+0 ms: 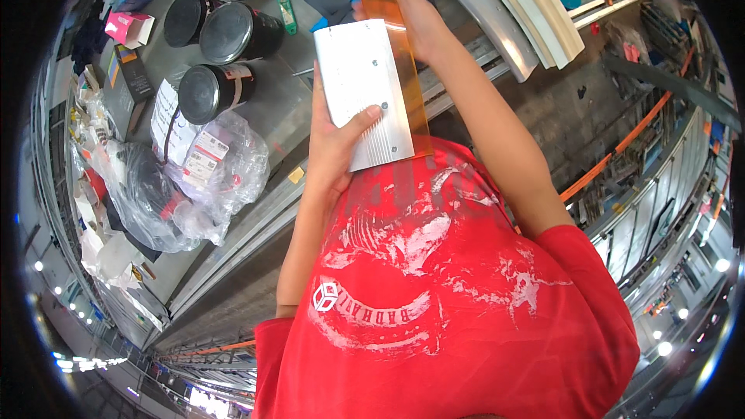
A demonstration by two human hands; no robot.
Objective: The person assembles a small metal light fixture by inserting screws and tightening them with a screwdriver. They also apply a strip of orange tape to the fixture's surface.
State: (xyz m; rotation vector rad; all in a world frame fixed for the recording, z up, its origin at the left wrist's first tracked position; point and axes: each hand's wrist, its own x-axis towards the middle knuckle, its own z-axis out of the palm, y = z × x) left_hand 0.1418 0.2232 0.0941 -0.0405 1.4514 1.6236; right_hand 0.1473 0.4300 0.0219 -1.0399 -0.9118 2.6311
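Observation:
My left hand [335, 138] is closed round a silver, ribbed metal panel [365, 81] with several small screws or holes on its face. The thumb lies across the front; the other fingers are mostly behind it. Along the panel's right edge runs a translucent orange plastic strip [405, 70], which reaches up past the panel to the top of the picture. My right hand [419, 19] is at the upper part of this strip, its fingers partly hidden behind it. The grip looks closed on the strip. Panel and strip are held in front of my red shirt, over the workbench edge.
Several black tubs [242, 31] stand on the grey workbench [268, 105] at left, with a green-handled cutter [286, 9] beside them. Nearer lie clear plastic wrapping [240, 140] and a dark box [128, 81]. Curved metal and cream profiles [497, 8] lie at upper right.

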